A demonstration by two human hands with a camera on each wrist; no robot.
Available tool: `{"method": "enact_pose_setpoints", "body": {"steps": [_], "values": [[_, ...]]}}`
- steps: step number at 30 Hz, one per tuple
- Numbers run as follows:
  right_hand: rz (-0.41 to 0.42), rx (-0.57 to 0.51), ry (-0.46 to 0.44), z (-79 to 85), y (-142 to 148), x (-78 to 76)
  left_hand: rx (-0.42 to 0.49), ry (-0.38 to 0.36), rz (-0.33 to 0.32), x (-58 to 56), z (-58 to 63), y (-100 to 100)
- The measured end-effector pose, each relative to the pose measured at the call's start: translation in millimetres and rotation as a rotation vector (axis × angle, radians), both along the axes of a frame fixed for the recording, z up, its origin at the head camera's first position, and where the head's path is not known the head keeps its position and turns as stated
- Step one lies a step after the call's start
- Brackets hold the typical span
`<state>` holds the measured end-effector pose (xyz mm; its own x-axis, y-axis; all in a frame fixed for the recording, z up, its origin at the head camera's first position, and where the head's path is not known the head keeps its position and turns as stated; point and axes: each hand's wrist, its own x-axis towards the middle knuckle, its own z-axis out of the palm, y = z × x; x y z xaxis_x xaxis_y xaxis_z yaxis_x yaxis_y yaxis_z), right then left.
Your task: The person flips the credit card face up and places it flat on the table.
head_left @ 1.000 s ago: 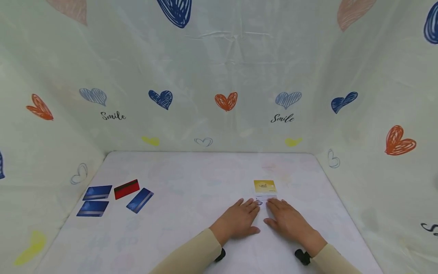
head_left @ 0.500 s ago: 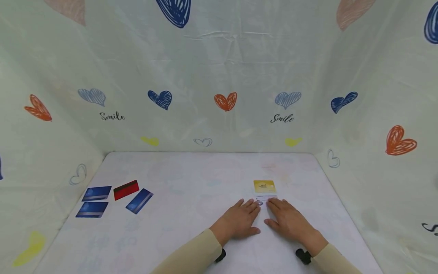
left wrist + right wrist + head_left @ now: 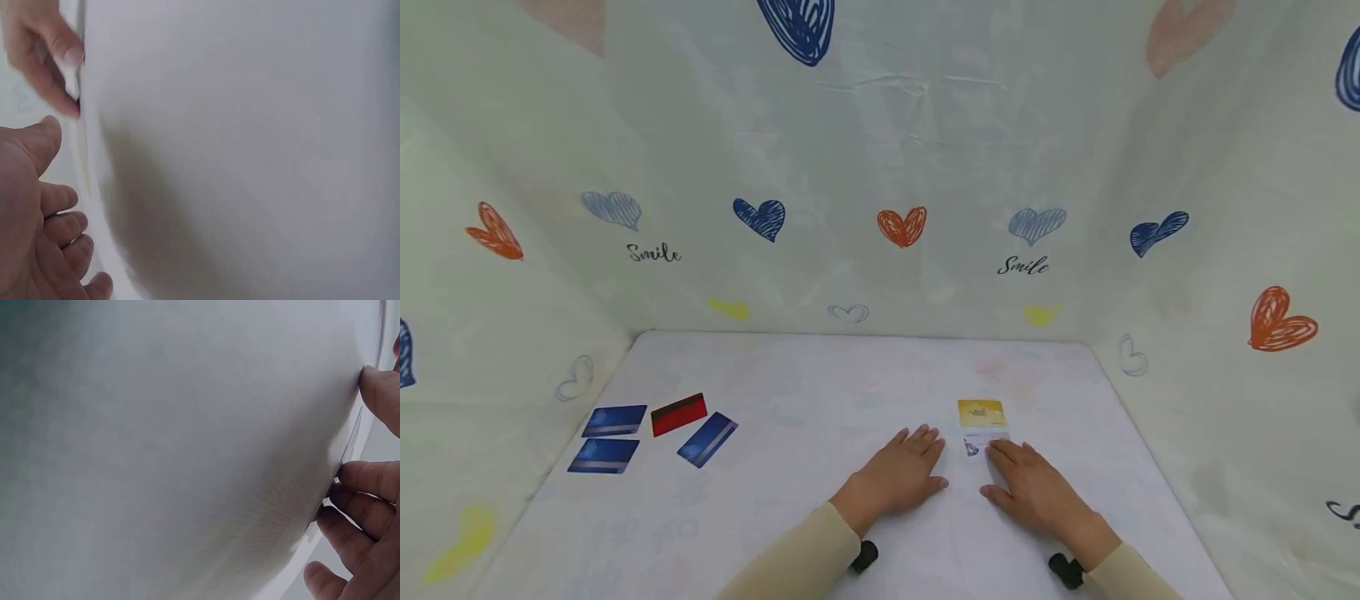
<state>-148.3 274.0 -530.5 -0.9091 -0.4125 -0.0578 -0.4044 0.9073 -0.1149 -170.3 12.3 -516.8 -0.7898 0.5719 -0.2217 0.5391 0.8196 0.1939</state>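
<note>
Palm down, the left hand [image 3: 898, 471], its grip slack with fingers extended, has drawn leftward off the thin, flat white card [image 3: 976, 442] within half a second. The right hand's [image 3: 1033, 492] straight fingers rest on it, beside a glossy rectangular yellow card [image 3: 982, 413], nearer the tabletop's [image 3: 812, 400] right edge than its left.

On the pale backdrop sheet [image 3: 835, 142] printed with coloured hearts, black cursive lettering [image 3: 654, 252] on the left reads "Smile", and a second black cursive word [image 3: 1023, 266] on the right reads "Smile" too. Far right, a black cursive fragment [image 3: 1342, 511] is cut off after its "S". The rectangular yellow card [image 3: 982, 414] and rectangular white card [image 3: 974, 445] carry print too small to read.
</note>
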Motion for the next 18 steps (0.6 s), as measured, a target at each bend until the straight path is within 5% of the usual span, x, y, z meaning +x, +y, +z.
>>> {"method": "enact_pose_setpoints", "body": {"steps": [9, 18], "values": [[-0.012, 0.001, -0.022, -1.5, -1, 2.1, 0.167, 0.023, 0.242, 3.6, 7.6, -112], [-0.015, 0.006, -0.023, -0.4, 0, 3.4, 0.109, 0.018, 0.67, 28.1, 10.0, -225]]}}
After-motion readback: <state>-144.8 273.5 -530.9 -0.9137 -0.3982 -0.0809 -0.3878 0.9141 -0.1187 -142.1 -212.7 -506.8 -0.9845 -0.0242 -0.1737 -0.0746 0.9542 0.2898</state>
